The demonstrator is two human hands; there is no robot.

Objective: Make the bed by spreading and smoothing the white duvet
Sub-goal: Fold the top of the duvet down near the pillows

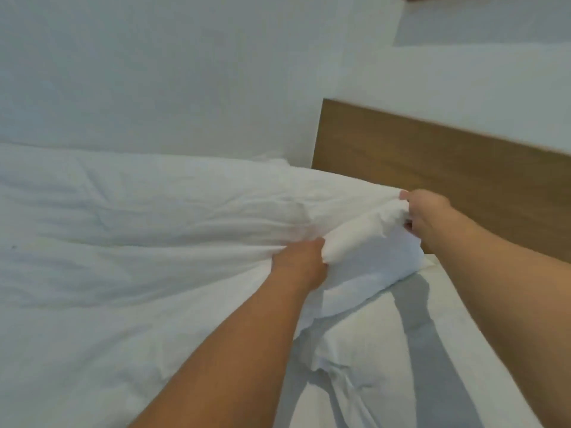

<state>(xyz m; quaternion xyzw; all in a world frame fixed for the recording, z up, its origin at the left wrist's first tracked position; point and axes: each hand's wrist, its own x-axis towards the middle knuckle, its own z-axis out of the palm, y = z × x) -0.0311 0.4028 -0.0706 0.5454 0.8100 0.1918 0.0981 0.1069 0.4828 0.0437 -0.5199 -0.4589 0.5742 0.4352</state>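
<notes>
The white duvet [139, 242] covers most of the bed, wrinkled across the left and middle. Its top edge is bunched into a thick roll between my two hands near the headboard. My left hand [301, 262] is shut on the lower end of that roll. My right hand [428, 213] is shut on the upper end, close to the headboard. Below the lifted edge the white bed sheet [401, 366] shows, with my arms' shadows across it.
A wooden headboard [448, 168] runs along the right. White walls [154, 72] border the bed at the far side and behind the headboard. The mattress edge [482, 335] lies under my right forearm.
</notes>
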